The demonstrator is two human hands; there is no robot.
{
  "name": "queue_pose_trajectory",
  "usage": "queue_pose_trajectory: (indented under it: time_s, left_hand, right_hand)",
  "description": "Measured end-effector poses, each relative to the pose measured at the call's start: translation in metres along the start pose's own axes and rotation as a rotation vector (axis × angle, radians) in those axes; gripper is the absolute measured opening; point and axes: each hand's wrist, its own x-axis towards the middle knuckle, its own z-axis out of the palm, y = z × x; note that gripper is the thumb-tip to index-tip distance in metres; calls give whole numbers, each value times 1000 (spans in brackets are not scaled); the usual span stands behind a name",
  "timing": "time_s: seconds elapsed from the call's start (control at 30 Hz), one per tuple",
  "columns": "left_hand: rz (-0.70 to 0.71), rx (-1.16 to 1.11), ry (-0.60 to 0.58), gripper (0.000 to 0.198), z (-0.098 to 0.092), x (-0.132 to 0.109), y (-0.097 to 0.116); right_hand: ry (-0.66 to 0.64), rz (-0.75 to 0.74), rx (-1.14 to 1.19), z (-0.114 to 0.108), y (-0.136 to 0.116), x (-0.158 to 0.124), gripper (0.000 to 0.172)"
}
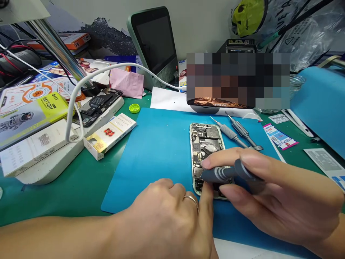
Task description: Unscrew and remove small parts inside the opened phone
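An opened phone [206, 144] with its inner boards bare lies on a blue work mat [161, 151]. My right hand [275, 194] is closed round a grey screwdriver [226, 173], whose tip points left onto the phone's lower part. My left hand [167, 216], a ring on one finger, rests on the mat with fingers curled; one finger presses against the phone's lower left edge. Nothing is held in the left hand.
Two more grey screwdrivers [237, 131] lie right of the phone. A cigarette pack [110, 135], a green cap [134, 108], another opened phone [98, 104], boxes, a white cable [81, 93] and a dark screen [155, 43] stand left and behind. A light blue object [320, 100] is at right.
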Motion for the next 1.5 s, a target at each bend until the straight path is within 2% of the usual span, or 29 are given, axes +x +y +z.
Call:
queue_pose_trajectory:
  time_s: [0.1,0.23,0.37,0.47,0.7,0.9,1.03,1.37,1.5]
  left_hand:
    - [-10,-2,-4,17,1,-2,1]
    - [-26,-1,-17,24,1,-4,2]
    - [-48,-32,-53,13,-1,-1,1]
    - [-52,-40,-83,14,-3,2,1]
    - [-58,-41,-138,12,-4,3,1]
    - [-49,-27,-75,13,-2,4,0]
    - [-52,-34,-90,15,-3,2,0]
    - [-50,-34,-107,11,-5,2,0]
    - [-54,-35,-114,11,-4,2,-1]
  right_hand:
    - [-64,-83,-43,1,3,0,82]
    - [-59,-112,-42,3,5,4,84]
    - [-40,-164,-70,4,6,9,73]
    - [-35,-226,-107,3,6,11,68]
    - [-70,-212,-71,4,5,10,67]
    - [-66,-202,-51,4,5,10,78]
    - [-64,-198,-35,4,5,11,81]
    - [-17,-230,-70,5,6,15,73]
    - [-41,-225,-57,3,4,16,73]
